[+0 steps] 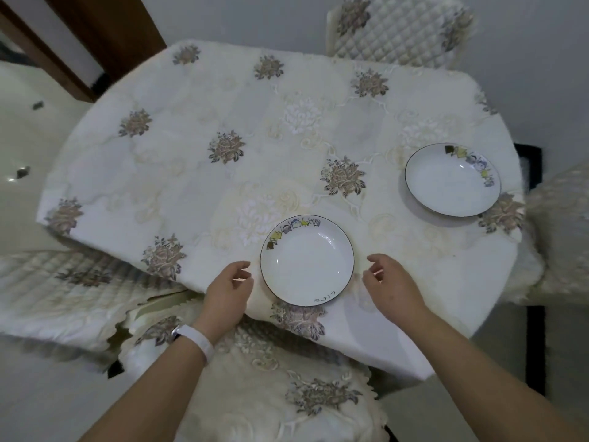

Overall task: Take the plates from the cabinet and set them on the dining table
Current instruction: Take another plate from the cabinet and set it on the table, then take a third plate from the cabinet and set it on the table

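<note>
Two white plates with dark rims and small cartoon figures lie flat on the dining table (191,129), which wears a cream cloth with brown flowers. The near plate (307,260) sits close to the table's front edge. The far plate (452,179) lies toward the right edge. My left hand (230,287) hovers just left of the near plate, fingers loosely curled, holding nothing. My right hand (390,283) hovers just right of it, also loosely curled and holding nothing. Neither hand touches the plate.
A cushioned chair seat (271,384) stands right below me, under the table's front edge. More covered chairs stand at the left (57,291), far back (398,30) and right (561,237). A dark wooden door frame (95,36) is at the upper left.
</note>
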A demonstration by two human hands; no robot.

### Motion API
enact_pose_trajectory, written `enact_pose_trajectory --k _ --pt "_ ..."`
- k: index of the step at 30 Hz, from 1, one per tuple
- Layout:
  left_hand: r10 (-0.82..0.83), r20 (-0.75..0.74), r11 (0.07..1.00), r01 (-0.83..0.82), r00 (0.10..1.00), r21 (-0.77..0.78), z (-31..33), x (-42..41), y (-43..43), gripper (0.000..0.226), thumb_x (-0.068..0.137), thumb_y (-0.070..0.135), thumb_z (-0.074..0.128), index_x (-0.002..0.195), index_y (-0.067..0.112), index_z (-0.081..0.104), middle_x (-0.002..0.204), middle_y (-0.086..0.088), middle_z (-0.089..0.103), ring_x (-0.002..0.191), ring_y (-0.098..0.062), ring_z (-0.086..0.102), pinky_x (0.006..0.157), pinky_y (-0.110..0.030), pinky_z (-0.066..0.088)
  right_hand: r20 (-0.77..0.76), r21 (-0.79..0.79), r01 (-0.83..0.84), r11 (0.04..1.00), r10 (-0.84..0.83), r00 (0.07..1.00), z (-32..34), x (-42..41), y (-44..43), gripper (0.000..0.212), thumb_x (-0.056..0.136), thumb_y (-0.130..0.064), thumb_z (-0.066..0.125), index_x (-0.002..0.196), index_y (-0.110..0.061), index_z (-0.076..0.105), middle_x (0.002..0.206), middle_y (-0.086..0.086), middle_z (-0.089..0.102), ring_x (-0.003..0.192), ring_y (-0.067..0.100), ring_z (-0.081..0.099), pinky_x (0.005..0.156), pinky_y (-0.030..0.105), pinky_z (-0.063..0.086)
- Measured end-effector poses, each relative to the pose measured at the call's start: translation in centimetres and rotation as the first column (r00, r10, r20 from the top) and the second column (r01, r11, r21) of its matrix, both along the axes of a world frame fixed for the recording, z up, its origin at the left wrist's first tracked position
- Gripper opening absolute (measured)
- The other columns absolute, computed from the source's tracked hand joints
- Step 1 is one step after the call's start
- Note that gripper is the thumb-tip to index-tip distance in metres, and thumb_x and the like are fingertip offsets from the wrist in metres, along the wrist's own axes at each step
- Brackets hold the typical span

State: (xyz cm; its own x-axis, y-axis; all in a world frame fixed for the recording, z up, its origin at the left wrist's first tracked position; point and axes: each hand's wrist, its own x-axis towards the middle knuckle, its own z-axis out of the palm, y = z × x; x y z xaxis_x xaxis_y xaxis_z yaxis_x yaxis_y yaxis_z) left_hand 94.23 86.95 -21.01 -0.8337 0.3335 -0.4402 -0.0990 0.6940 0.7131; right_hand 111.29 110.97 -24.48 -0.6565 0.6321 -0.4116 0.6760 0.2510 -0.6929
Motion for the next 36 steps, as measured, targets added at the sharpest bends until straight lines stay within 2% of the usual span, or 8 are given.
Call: enact_pose_trajectory --k 1,4,8,11,17,23,30,36 --pt "-0.04 -0.048 0.999 0.04 0.998 -0.011 0.7 0.6 -0.6 0.029 0.095 0.017 0.055 0.124 0.023 0.057 0.109 0.003 0.062 0.088 -0.009 0.058 0.071 -0.026 0.05 -0.005 0.04 -0.046 0.998 0.046 0.999 0.7 0.3 0.2 0.035 0.094 -0.023 0.056 0.128 -0.016 0.057 0.112 0.001 0.06 0.09 0.015 0.059 0.081 0.028 0.043" --pt "-0.182 -0.226 0.983 0.168 0.957 -0.08 2.5 2.4 -2.4 0.039 0.095 0.025 0.056 0.134 0.023 0.051 0.121 0.009 0.055 0.106 -0.008 0.055 0.092 -0.034 0.048 0.001 0.167 -0.22 0.961 0.223 0.975 2.7 1.0 -0.3 0.037 0.097 -0.027 0.053 0.132 -0.017 0.055 0.126 0.0 0.057 0.104 0.018 0.058 0.09 0.032 0.045" --pt "-0.401 -0.476 0.915 0.313 0.783 -0.255 4.5 4.2 -4.5 0.049 0.093 0.038 0.05 0.136 0.015 0.051 0.129 0.002 0.054 0.117 -0.015 0.051 0.098 -0.034 0.044 0.021 0.422 -0.445 0.79 0.483 0.876 5.5 1.6 -2.5 0.038 0.097 -0.03 0.053 0.132 -0.016 0.058 0.13 0.001 0.058 0.119 0.024 0.053 0.095 0.037 0.046" --pt "-0.505 -0.594 0.863 0.354 0.626 -0.361 5.6 4.9 -6.2 0.05 0.09 0.04 0.045 0.13 0.013 0.058 0.123 -0.005 0.062 0.111 -0.022 0.057 0.095 -0.038 0.048 -0.029 0.609 -0.45 0.653 0.585 0.811 7.6 1.4 -4.8 0.038 0.091 -0.034 0.051 0.118 -0.012 0.067 0.116 0.007 0.067 0.105 0.029 0.063 0.086 0.042 0.055" --pt "-0.51 -0.743 0.856 0.341 0.434 -0.388 7.3 5.5 -11.4 0.035 0.09 0.031 0.055 0.12 0.014 0.065 0.119 -0.007 0.064 0.11 -0.026 0.059 0.097 -0.047 0.046 -0.012 0.712 -0.498 0.495 0.718 0.696 11.2 -0.4 -10.8 0.039 0.091 -0.037 0.048 0.114 -0.013 0.068 0.116 0.008 0.067 0.108 0.03 0.062 0.086 0.042 0.053" --pt "-0.438 -0.786 0.899 0.211 0.436 -0.383 9.4 6.0 -20.2 0.033 0.089 0.033 0.056 0.119 0.02 0.063 0.122 0.0 0.062 0.115 -0.021 0.056 0.103 -0.045 0.04 -0.006 0.765 -0.519 0.381 0.81 0.586 14.0 -4.0 -19.5 0.038 0.087 -0.035 0.049 0.111 -0.013 0.069 0.114 0.008 0.068 0.104 0.031 0.063 0.086 0.041 0.053" --pt "-0.341 -0.812 0.923 0.005 0.473 -0.385 10.4 5.7 -35.5 0.031 0.087 0.032 0.059 0.113 0.017 0.067 0.116 -0.003 0.065 0.105 -0.025 0.061 0.098 -0.04 0.041 0.04 0.78 -0.582 0.23 0.91 0.413 15.6 -8.6 -34.6 0.038 0.088 -0.035 0.05 0.116 -0.015 0.066 0.116 0.005 0.065 0.106 0.029 0.06 0.086 0.039 0.05" --pt "-0.243 -0.825 0.918 -0.155 0.511 -0.366 9.7 6.4 -48.0 0.031 0.087 0.035 0.057 0.112 0.017 0.065 0.116 -0.004 0.065 0.107 -0.026 0.061 0.097 -0.044 0.044 0.095 0.797 -0.594 0.107 0.95 0.299 15.6 -11.7 -47.3 0.038 0.089 -0.04 0.045 0.112 -0.018 0.065 0.111 0.002 0.065 0.101 0.026 0.061 0.082 0.038 0.05"
